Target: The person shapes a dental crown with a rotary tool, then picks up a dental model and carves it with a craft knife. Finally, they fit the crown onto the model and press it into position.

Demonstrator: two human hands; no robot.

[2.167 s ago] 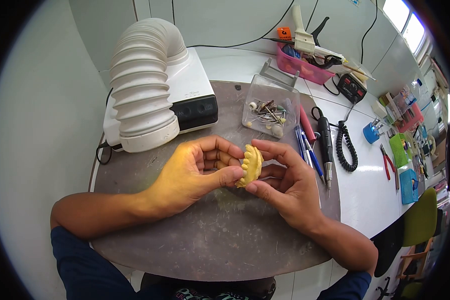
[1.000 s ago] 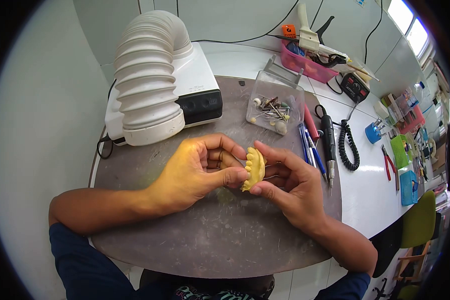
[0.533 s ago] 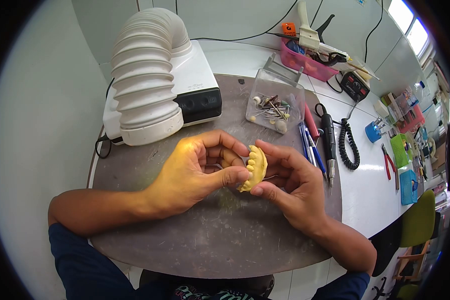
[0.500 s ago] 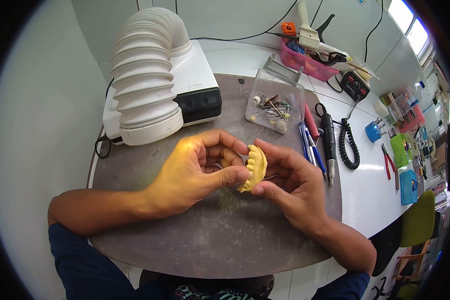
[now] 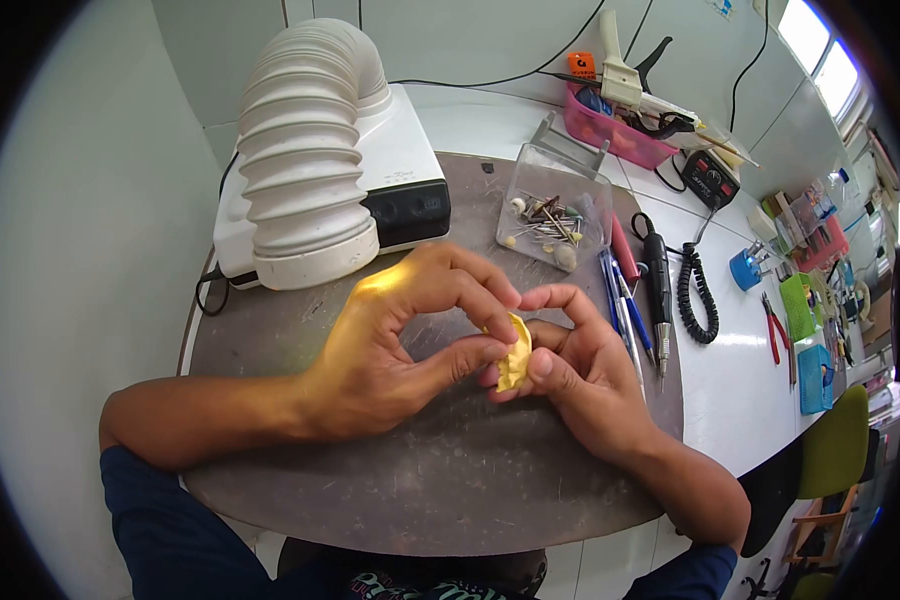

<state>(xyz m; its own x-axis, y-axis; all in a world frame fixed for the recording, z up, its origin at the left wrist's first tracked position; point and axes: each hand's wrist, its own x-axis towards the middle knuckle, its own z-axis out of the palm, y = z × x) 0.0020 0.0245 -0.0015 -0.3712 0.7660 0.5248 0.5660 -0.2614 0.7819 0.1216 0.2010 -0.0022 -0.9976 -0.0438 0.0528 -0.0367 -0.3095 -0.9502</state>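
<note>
Between both hands, above the middle of the grey work mat, is a yellow dental cast [image 5: 514, 358]. The row of teeth seen earlier is turned out of sight, and a rough, uneven side shows. My left hand [image 5: 400, 335] pinches the cast's left side between thumb and fingertips. From the right, my right hand [image 5: 585, 375] grips it with the thumb on the near face and fingers curled behind and under it. Part of the cast is hidden by the fingers.
A white suction unit with a ribbed hose [image 5: 305, 150] stands at the back left. Behind my hands sits a clear box of rotary burs [image 5: 555, 215]. Pens [image 5: 625, 310] and a black handpiece [image 5: 657, 290] lie at right; farther right are red-handled pliers [image 5: 773, 325].
The cast has been turned in my fingers, so its teeth no longer face the camera. My right fingers have shifted around it, and both hands keep hold.
</note>
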